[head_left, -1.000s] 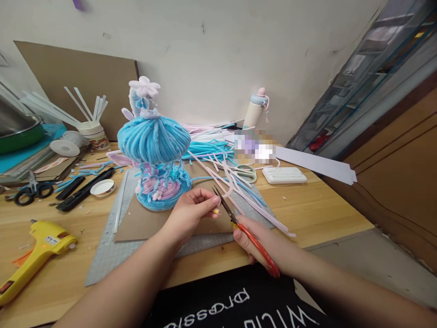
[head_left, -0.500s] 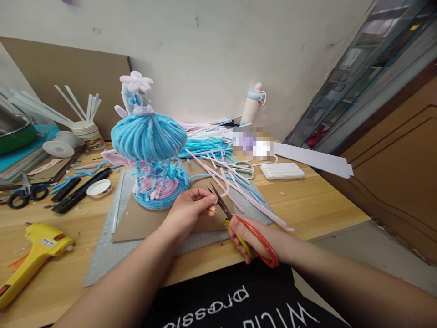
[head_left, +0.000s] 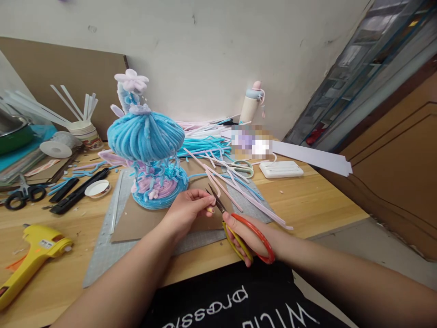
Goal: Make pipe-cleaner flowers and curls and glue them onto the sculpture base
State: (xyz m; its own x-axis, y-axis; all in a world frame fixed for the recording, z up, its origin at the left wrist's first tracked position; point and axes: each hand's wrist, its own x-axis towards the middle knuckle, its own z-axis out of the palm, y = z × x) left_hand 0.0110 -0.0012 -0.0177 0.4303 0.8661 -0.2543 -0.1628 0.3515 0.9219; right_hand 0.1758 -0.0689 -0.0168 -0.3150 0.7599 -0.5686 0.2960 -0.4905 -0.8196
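My left hand (head_left: 191, 206) is closed in a pinch, thumb against fingertips, over the cardboard; whatever lies between the fingertips is too small to make out. In my right hand (head_left: 241, 232) is a pair of scissors (head_left: 219, 203) with one red and one yellow handle. Their dark blades point up and left, slightly parted, right beside the left fingertips. Just behind the left hand stands a carousel-like craft piece (head_left: 146, 136) of fuzzy blue pipe cleaners, with a pale flower on top and a pink and blue round base. Loose pink pipe cleaners (head_left: 227, 191) lie beyond the blades.
A yellow glue gun (head_left: 44, 248) lies at left, near black scissors (head_left: 25, 193), a black cutter (head_left: 80, 191) and a tape roll (head_left: 98, 188). Blue pipe cleaners (head_left: 205, 148) are heaped behind. Light-handled scissors (head_left: 244, 168), a white box (head_left: 282, 169) and a bottle (head_left: 251, 107) stand right.
The scissor handles have spread a little wider, and my right hand has shifted slightly left. My left hand keeps its pinch in nearly the same place. The whole view has shifted slightly.
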